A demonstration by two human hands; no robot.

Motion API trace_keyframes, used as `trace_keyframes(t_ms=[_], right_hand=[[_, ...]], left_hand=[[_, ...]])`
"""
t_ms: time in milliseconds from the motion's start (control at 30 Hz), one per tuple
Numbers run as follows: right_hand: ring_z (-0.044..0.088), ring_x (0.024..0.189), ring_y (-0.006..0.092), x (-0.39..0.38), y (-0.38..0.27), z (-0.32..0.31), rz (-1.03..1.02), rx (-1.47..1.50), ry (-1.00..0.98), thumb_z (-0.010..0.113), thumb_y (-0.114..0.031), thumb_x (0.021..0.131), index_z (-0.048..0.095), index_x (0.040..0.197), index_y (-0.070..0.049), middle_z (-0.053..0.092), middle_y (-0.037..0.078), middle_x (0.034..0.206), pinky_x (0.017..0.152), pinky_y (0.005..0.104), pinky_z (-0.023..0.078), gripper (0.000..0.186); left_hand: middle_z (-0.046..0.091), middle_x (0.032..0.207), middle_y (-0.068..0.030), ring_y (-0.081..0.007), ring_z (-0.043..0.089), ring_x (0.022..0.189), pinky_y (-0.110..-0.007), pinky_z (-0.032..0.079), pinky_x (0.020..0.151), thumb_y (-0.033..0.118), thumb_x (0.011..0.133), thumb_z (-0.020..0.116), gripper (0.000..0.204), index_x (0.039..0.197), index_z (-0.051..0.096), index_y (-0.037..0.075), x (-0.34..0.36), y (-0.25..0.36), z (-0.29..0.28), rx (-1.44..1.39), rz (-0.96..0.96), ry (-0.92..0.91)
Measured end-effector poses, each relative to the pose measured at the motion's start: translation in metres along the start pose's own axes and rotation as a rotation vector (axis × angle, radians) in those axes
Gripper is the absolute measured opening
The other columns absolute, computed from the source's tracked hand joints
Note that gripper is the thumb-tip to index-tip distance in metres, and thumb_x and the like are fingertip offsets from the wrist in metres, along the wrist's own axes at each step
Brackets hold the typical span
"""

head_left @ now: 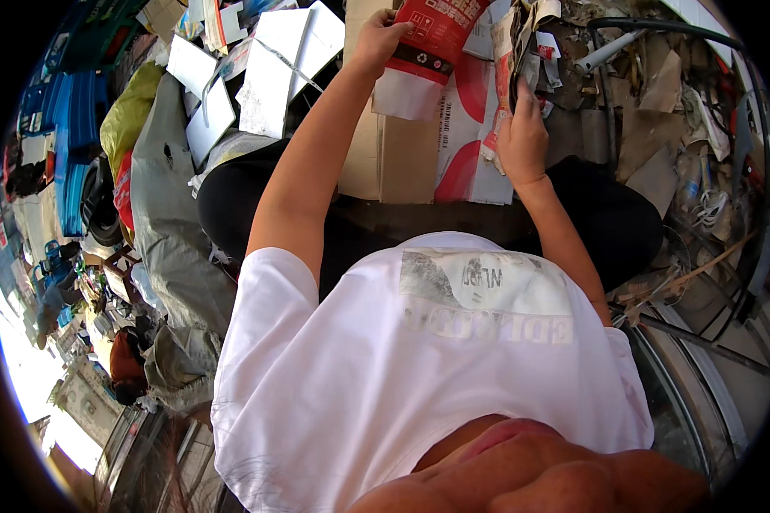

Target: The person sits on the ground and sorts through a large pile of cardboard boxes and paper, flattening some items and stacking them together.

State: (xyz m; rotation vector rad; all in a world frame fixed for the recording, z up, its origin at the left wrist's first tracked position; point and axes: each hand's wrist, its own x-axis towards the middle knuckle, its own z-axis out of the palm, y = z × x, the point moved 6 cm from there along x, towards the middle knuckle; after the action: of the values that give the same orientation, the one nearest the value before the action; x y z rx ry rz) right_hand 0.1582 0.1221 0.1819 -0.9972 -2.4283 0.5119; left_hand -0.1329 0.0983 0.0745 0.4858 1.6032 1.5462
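My left hand pinches the edge of a red printed sheet or flattened packet with a pale lower part. My right hand is closed on a torn, crumpled strip of printed paper or card with a dark edge, held upright to the right of the red piece. Both hands are over flattened brown cardboard and a white box panel with red curved print, at my crossed legs in dark trousers.
White panels lie at upper left, beside a grey sheet, a yellow bag and blue stacked plastic. Torn cardboard scraps, a black curved tube and metal strips crowd the right side.
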Motion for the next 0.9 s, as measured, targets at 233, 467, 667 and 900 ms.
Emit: trace_keyframes(t_ms=[233,467,667,900], right_hand=[[0.045,0.129,0.0441,0.009,-0.010,0.050,0.002,-0.210,-0.037,0.056,-0.004,0.087,0.032,0.143,0.005,0.040,0.030,0.143,0.104,0.0448,0.043,0.063],[0.047,0.128,0.0397,0.007,0.028,0.129,0.066,0.128,-0.212,0.061,-0.032,0.093,0.044,0.137,0.001,0.044,0.026,0.141,0.108,0.0433,0.039,0.058],[0.054,0.111,0.0387,-0.007,0.066,0.115,0.140,0.304,0.089,0.057,-0.006,0.087,0.055,0.120,-0.003,0.055,0.018,0.117,0.098,0.0435,0.044,0.033],[0.041,0.124,0.0414,-0.023,0.197,0.130,0.511,-0.078,0.201,0.073,-0.019,0.071,0.042,0.134,-0.002,0.045,0.025,0.129,0.107,0.0490,0.034,0.073]], left_hand=[[0.070,0.091,-0.0087,-0.0195,0.068,0.081,-0.032,0.056,0.073,0.008,0.088,0.063,0.012,0.100,0.063,0.006,0.014,0.095,-0.076,-0.153,0.134,0.077],[0.069,0.097,-0.0136,-0.0228,0.069,0.083,-0.041,0.060,0.074,0.008,0.086,0.070,0.029,0.112,0.059,0.001,-0.028,0.081,-0.058,-0.172,0.005,0.163],[0.068,0.097,-0.0143,-0.0212,0.069,0.081,-0.033,0.059,0.075,0.008,0.088,0.063,0.023,0.110,0.058,-0.001,-0.063,0.021,-0.039,-0.109,-0.237,0.122],[0.057,0.121,-0.0229,-0.0266,0.061,0.103,-0.035,0.050,0.089,0.015,0.083,0.071,0.058,0.130,0.045,-0.007,-0.077,-0.046,-0.025,0.565,0.027,0.317]])
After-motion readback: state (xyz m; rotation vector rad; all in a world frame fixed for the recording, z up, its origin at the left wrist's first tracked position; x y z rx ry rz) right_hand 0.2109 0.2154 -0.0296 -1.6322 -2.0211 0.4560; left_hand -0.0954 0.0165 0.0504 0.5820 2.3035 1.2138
